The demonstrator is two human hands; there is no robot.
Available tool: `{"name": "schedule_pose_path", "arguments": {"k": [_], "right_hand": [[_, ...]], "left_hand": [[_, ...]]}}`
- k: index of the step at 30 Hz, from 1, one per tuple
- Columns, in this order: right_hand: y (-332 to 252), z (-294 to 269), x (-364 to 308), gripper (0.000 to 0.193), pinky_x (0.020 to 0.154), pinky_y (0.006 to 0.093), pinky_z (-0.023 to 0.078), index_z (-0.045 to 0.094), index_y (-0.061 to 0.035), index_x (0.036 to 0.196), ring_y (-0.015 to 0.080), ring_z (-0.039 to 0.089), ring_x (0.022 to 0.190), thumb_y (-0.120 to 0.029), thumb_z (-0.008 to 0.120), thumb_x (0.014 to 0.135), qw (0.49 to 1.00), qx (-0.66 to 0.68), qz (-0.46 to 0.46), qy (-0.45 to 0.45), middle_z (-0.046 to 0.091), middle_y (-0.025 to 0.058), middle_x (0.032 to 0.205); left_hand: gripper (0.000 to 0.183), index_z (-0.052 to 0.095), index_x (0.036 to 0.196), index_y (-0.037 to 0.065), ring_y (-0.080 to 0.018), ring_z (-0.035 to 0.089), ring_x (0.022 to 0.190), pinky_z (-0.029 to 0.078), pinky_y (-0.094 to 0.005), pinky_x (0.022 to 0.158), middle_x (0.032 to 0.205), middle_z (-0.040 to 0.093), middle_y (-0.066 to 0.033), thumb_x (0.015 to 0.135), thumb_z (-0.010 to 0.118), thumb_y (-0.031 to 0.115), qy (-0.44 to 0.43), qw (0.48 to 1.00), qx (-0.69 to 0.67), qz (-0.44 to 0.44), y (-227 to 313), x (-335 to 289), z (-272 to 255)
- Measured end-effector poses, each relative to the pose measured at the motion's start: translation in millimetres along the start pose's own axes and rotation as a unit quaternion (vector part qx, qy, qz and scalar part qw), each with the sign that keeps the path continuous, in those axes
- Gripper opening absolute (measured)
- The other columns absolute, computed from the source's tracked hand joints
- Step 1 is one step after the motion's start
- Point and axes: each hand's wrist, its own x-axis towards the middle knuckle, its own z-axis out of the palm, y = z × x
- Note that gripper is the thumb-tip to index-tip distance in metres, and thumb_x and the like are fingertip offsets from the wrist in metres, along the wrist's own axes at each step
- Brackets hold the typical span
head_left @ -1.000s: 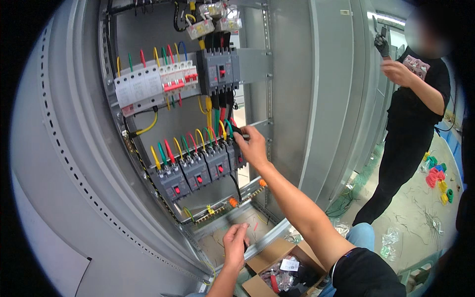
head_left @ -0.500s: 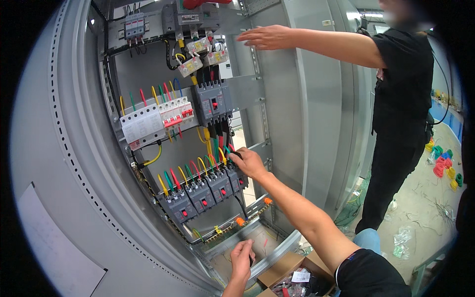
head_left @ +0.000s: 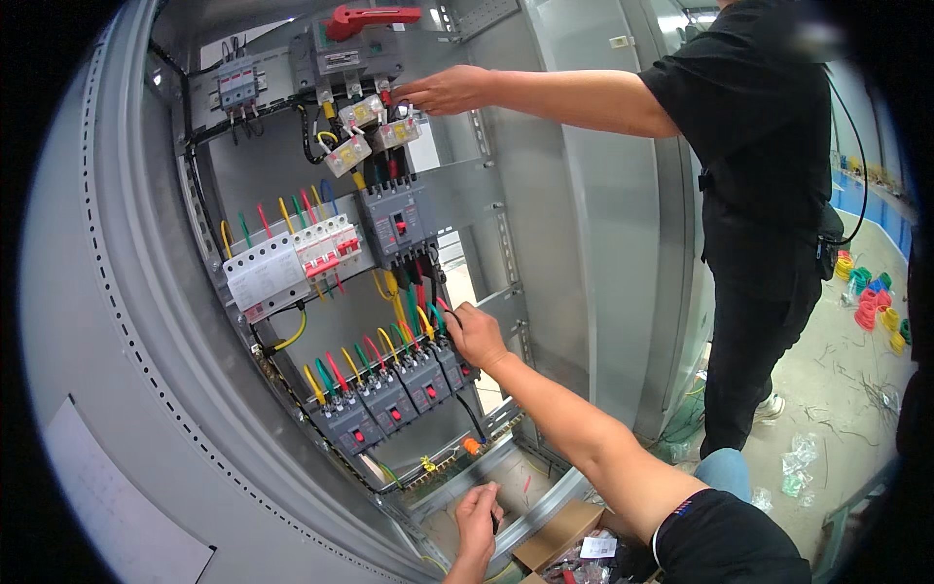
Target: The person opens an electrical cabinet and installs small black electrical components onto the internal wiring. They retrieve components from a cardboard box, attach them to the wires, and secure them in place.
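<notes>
My right hand (head_left: pixel 477 334) is at the right end of the lower breaker row, its fingers closed round what looks like a black wire (head_left: pixel 453 316). Beside its fingertips, yellow, green and red wires (head_left: pixel 425 321) run down into the terminals of a small grey breaker (head_left: pixel 451 363). More grey breakers with red toggles (head_left: pixel 394 416) stand in the same slanting row to the left. Lower down, in front of the cabinet's bottom rail, my left hand (head_left: pixel 477 523) is curled with the fingers closed. A small dark piece shows at its side; what it is cannot be made out.
Another person's hand (head_left: pixel 443 92) reaches to terminals under the red-handled switch (head_left: pixel 365 56). Above my right hand sits a larger grey breaker (head_left: pixel 394 224). An open cardboard box (head_left: pixel 559 535) with parts stands below. Coloured wire coils (head_left: pixel 876 302) lie at far right.
The view has shifted, bringing the red switch handle more fully in. The other person's hand has moved onto the upper terminals. My right hand stays at the rightmost breaker; my left hand stays low.
</notes>
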Motion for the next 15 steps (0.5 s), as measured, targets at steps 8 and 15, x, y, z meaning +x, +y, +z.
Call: {"name": "schedule_pose_path", "arguments": {"k": [8, 15], "right_hand": [[-12, -39, 3, 0.041, 0.079, 0.0511, 0.053, 0.066, -0.0022, 0.098, 0.0425, 0.066, 0.089, -0.043, 0.065, 0.097, 0.99, 0.014, 0.074, -0.116, 0.067, 0.0196, 0.095], [-4, -149, -94, 0.044, 0.079, 0.0508, 0.052, 0.067, -0.0026, 0.097, 0.0417, 0.067, 0.089, -0.047, 0.064, 0.097, 0.952, 0.085, 0.063, -0.287, 0.068, 0.021, 0.094]], "left_hand": [[0.021, 0.068, 0.103, 0.004, -0.0089, 0.042, 0.057, 0.032, -0.0252, 0.05, 0.066, 0.042, 0.0043, 0.102, 0.065, 0.024, -0.003, 0.999, 0.046, 0.004, -2, 11, 0], [0.019, 0.067, 0.103, 0.004, -0.0094, 0.042, 0.056, 0.033, -0.0262, 0.05, 0.065, 0.041, 0.0038, 0.103, 0.064, 0.023, 0.007, 0.999, 0.048, -0.004, -9, 5, 1]]}}
